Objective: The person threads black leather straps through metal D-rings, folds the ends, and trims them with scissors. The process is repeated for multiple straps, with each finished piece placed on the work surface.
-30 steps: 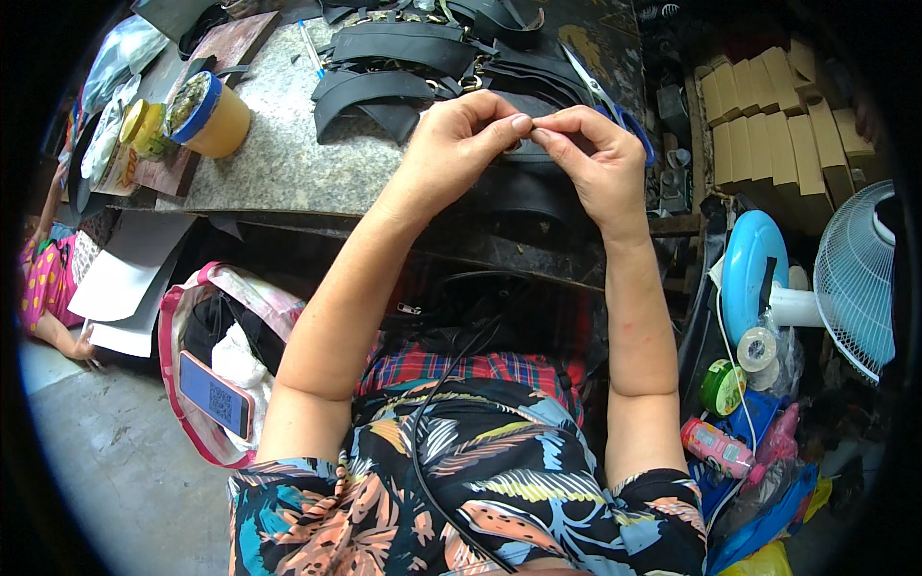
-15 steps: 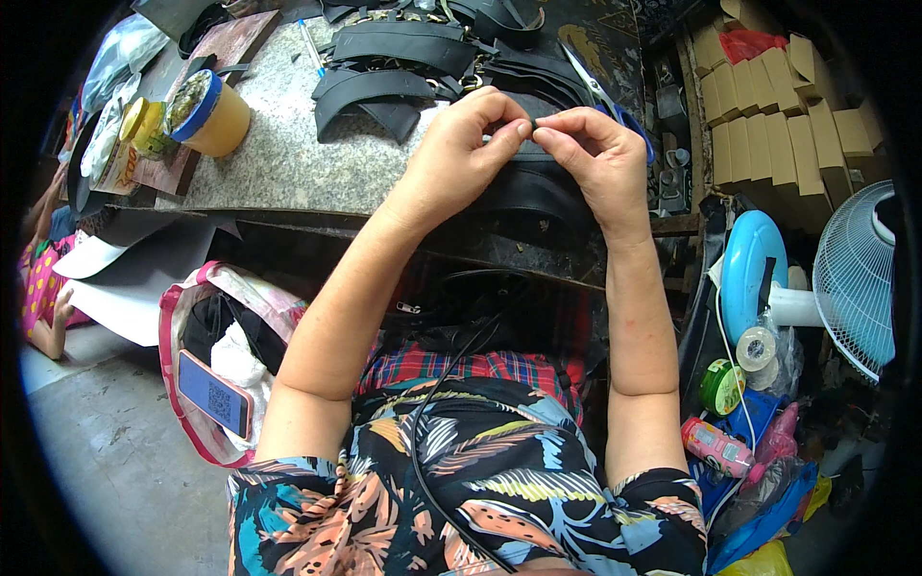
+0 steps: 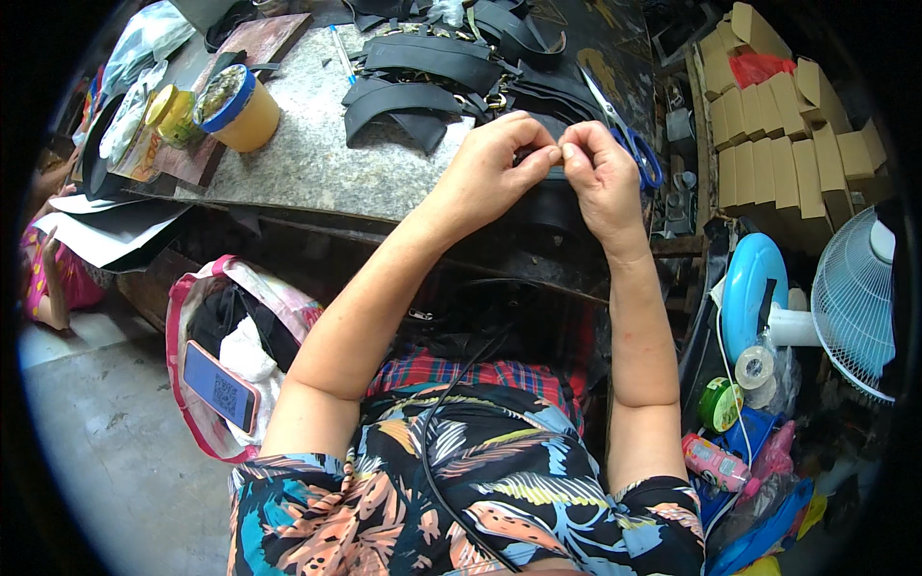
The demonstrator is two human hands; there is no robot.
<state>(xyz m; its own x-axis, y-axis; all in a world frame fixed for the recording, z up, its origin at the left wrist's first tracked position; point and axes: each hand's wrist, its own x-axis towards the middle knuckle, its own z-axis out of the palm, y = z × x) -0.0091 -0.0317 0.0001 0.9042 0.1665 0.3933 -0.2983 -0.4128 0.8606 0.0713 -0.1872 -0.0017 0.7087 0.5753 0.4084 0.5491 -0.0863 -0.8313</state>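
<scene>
Above the near edge of the worktable, my left hand and my right hand meet with their fingertips pinched together. Whatever sits between the fingers is too small and too covered to make out. Directly beneath them is dark material, partly hidden by the hands. Curved black strap-like pieces with metal fittings lie in a pile just beyond my left hand. Blue-handled scissors rest right of my right hand, blades pointing away.
A blue-rimmed tub and a yellow-lidded jar stand at left. Below hangs a pink-edged bag with a phone. Stacked cardboard boxes and a fan are at right. Another person holds white sheets at far left.
The whole view has shifted slightly, while my hands stay pinched together, fingertips a little closer. At far left, the white sheets beside the other person have moved up toward the table.
</scene>
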